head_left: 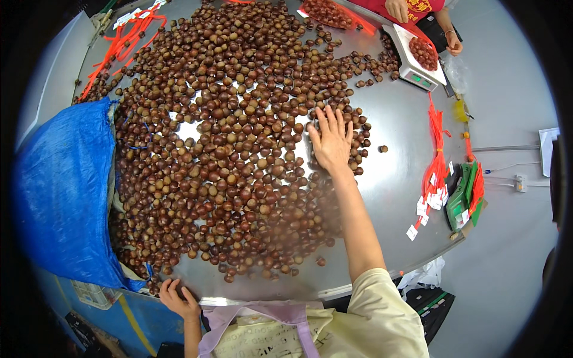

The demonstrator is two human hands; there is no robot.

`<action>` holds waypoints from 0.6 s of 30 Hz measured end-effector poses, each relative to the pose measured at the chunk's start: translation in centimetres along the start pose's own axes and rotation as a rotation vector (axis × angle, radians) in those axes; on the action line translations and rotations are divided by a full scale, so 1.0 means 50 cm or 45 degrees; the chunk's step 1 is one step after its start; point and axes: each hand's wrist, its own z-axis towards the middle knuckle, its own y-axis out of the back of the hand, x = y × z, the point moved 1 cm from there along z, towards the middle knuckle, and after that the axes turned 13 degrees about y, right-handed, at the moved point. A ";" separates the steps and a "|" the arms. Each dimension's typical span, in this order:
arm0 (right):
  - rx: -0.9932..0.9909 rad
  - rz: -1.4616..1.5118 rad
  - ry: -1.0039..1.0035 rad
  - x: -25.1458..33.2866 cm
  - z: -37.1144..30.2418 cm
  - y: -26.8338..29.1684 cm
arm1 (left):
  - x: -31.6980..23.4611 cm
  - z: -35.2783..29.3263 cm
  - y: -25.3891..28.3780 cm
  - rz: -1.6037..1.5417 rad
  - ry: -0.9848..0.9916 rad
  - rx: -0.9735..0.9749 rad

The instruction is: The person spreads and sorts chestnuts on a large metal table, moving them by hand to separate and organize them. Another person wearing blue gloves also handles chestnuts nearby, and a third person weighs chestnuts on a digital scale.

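A wide, loose heap of brown chestnuts (239, 149) covers much of the metal table (400, 197). My right hand (332, 142) reaches over the heap's right side, palm down and fingers spread, resting on or just above the nuts; the palm hides what lies under it. At the table's front edge, beside the mouth of a blue woven sack (65, 191), is my left hand (179, 301). Its fingers are apart and hold nothing, close to the nearest chestnuts. One chestnut (383, 148) lies alone right of my right hand.
A white scale (418, 65) bears a red net bag of chestnuts (422, 53) at the far right, by a co-worker's hands (397, 9). Another filled net bag (328, 13) lies near. Orange-red nets with white tags (436, 167) and a green holder (462, 200) line the right edge.
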 end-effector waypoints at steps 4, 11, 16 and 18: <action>-0.039 -0.003 -0.004 -0.019 0.019 -0.012 | -0.001 0.003 -0.001 -0.024 -0.011 -0.007; -0.064 0.028 -0.018 0.045 0.052 -0.001 | -0.005 0.009 0.000 -0.011 -0.027 -0.036; 0.026 0.243 0.382 0.212 0.050 -0.026 | -0.013 0.001 0.003 0.025 0.039 -0.011; -0.011 0.314 0.324 0.208 0.064 -0.029 | -0.011 0.002 0.001 0.031 0.022 -0.020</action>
